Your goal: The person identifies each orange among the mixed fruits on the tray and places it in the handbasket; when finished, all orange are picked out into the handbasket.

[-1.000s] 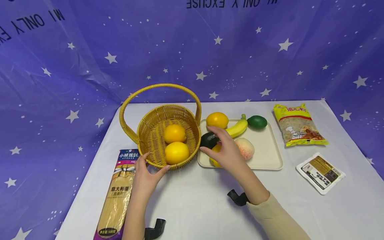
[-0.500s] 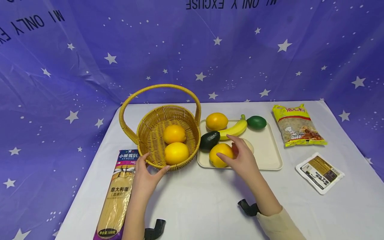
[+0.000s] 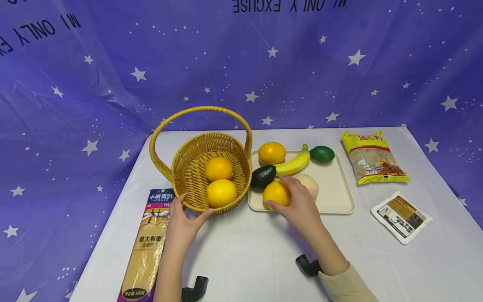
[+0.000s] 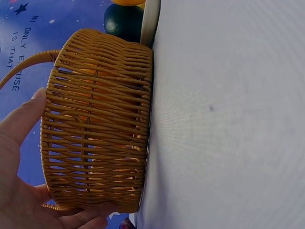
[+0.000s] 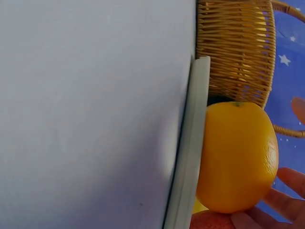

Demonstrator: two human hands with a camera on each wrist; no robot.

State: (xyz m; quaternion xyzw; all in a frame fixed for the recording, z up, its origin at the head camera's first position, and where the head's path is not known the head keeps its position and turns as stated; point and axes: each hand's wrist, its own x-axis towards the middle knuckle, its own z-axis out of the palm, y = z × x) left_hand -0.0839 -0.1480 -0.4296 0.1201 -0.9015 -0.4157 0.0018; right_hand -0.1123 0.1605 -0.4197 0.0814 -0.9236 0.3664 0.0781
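My left hand (image 3: 183,224) holds the near rim of a wicker basket (image 4: 97,124), thumb at the rim and fingers along its side. Two yellow-orange fruits, one (image 3: 219,169) behind the other (image 3: 222,193), lie in the basket. My right hand (image 3: 302,207) reaches over the near side of a cream tray (image 3: 337,197). Its fingers are at the side of a rounded yellow-orange fruit (image 5: 238,157) with a green stem spot; its thumb stands apart from the fruit in the right wrist view. Beside that fruit are a dark avocado (image 3: 263,177) and a partly hidden peach (image 3: 308,184).
Further back on the tray are a banana (image 3: 294,163), another yellow-orange fruit (image 3: 272,153) and a green fruit (image 3: 322,154). A spaghetti pack (image 3: 149,247) lies by the left forearm. A yellow pasta bag (image 3: 375,158) and a flat white packet (image 3: 401,217) lie right of the tray.
My right hand has drawn back from over the avocado toward the near side of the tray, then come in around the near yellow-orange fruit. The left hand and basket stay put.
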